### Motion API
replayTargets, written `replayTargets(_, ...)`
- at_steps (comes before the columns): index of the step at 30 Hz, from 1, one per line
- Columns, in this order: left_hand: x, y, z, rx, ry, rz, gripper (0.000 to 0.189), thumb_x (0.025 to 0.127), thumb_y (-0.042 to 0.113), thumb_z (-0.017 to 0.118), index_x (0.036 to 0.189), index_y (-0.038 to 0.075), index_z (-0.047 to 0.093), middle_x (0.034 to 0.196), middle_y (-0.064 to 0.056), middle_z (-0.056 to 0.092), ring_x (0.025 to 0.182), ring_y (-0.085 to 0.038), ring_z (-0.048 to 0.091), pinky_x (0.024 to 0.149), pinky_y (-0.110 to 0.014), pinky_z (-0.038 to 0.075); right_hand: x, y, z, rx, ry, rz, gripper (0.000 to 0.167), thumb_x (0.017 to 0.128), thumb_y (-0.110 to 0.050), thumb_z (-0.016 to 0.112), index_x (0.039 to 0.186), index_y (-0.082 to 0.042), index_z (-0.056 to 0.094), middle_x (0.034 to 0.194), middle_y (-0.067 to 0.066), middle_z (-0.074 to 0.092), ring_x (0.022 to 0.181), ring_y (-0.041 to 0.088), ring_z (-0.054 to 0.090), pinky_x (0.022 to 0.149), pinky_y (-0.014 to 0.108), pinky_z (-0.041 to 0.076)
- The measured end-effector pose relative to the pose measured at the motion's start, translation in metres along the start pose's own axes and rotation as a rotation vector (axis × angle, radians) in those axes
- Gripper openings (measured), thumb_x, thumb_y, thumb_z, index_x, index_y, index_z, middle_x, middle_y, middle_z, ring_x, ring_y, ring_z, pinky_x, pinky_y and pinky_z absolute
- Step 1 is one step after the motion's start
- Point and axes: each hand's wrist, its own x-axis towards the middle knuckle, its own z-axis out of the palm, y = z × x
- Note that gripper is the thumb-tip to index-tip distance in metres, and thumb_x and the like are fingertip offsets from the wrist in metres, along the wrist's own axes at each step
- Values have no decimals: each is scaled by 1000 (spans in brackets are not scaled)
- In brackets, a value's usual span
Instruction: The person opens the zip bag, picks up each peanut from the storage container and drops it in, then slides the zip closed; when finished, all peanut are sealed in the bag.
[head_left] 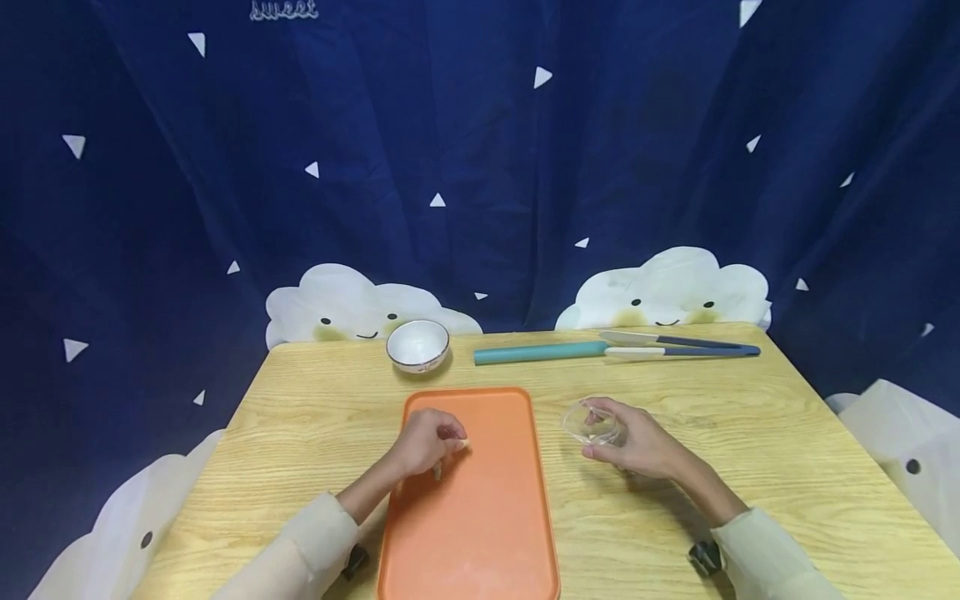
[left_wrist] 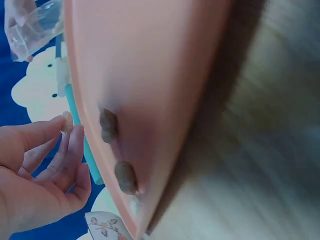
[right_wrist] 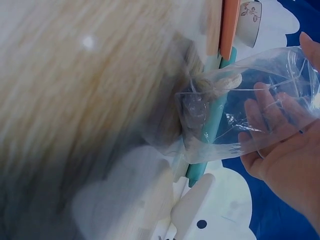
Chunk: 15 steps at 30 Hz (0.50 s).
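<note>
So, left hand pinches a small pale piece over the orange tray; right hand grips a clear bag, tray's right.

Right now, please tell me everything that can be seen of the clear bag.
The clear bag looks like thin, creased plastic. Its mouth is open, held by the right hand, to the right of the orange tray. Small pale and brownish pieces lie inside, toward its bottom. Whether it touches the table is hard to tell.
</note>
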Motion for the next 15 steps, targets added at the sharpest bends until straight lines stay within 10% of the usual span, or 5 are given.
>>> replayTargets(15, 19, 41, 21, -2, 46, 121, 4, 83, 11, 71, 83, 7, 73, 81, -4, 72, 73, -11, 62, 63, -19, 49, -1, -2, 1, 40, -16, 9, 67, 81, -39, 73, 136, -14, 47, 114, 10, 62, 84, 9, 56, 66, 23, 48)
